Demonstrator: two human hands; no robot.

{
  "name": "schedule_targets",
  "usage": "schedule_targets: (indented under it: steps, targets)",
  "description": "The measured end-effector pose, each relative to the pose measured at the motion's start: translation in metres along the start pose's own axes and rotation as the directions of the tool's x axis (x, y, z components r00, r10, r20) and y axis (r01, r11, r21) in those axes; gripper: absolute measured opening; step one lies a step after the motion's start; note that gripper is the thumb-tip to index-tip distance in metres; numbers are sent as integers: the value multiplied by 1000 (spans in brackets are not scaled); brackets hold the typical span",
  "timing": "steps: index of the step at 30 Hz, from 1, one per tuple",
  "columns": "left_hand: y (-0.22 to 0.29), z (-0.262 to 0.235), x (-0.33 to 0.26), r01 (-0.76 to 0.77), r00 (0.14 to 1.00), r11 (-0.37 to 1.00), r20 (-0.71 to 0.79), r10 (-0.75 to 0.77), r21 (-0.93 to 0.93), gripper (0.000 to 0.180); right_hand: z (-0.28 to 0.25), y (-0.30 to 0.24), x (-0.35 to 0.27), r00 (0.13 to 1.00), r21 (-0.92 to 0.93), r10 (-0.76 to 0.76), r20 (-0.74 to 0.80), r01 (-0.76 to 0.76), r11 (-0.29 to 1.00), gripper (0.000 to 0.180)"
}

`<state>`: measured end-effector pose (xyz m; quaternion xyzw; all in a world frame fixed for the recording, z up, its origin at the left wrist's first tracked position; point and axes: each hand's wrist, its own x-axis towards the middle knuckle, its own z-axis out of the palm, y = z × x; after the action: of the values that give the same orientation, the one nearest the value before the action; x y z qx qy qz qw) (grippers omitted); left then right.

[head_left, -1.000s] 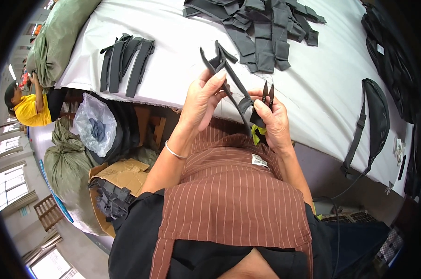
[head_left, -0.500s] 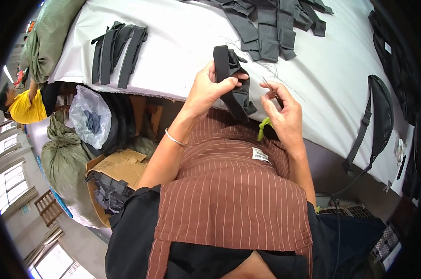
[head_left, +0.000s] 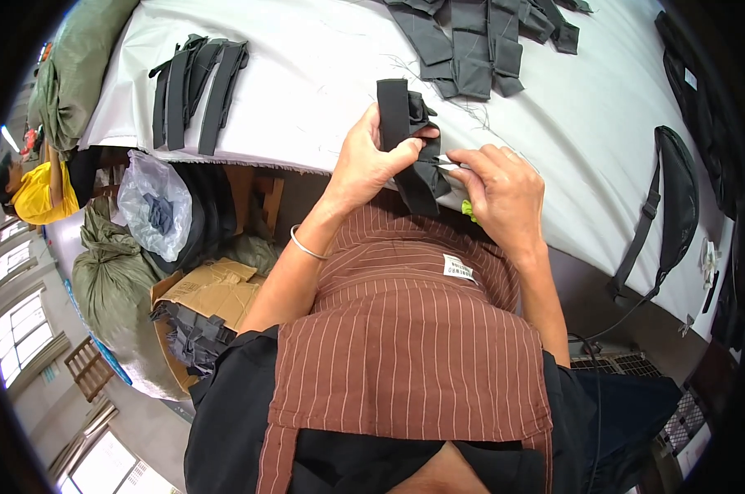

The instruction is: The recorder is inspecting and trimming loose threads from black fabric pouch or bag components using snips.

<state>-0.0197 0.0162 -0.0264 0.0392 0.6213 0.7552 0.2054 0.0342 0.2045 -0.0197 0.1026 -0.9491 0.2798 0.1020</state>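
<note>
White tabletop (head_left: 306, 90) bears grey strips (head_left: 472, 53) — left hand (head_left: 368, 163) grips black strap (head_left: 394, 111), right hand (head_left: 508, 196) pinches scissors (head_left: 449, 165).

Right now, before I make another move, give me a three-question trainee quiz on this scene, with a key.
1. Multiple choice: what does the left hand hold?
A) a clear plastic bag
B) a dark fabric piece
C) a cardboard box

2. True or false: the black pouch with a strap lies toward the right side of the white-covered table.

3. Short answer: on which of the person's wrists is the silvery bangle?

Key: 1. B; 2. True; 3. The left.
</note>
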Motion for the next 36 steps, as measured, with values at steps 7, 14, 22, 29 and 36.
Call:
schedule_targets:
  steps: [7, 14, 22, 29, 36]
  targets:
    - [-2, -1, 0, -21, 1000, 999, 9, 20, 42, 36, 3, 4, 6, 992, -70, -122, 17, 123, 990, 14]
    - [-5, -3, 1, -12, 1000, 999, 20, 12, 32, 35, 4, 14, 11, 972, -93, -231, 42, 234, 968, 11]
    - [-5, -5, 1, -13, 999, 1000, 36, 12, 15, 35, 5, 19, 13, 960, -31, -278, 28, 279, 960, 11]
    - [-4, -8, -1, 24, 999, 999, 43, -23, -21, 38, 8, 18, 12, 982, -5, -185, 31, 186, 983, 9]
    - [-4, -17, -5, 40, 998, 995, 52, -35, -95, 40, 1, -18, 8, 998, 72, -30, 49, 26, 997, 12]
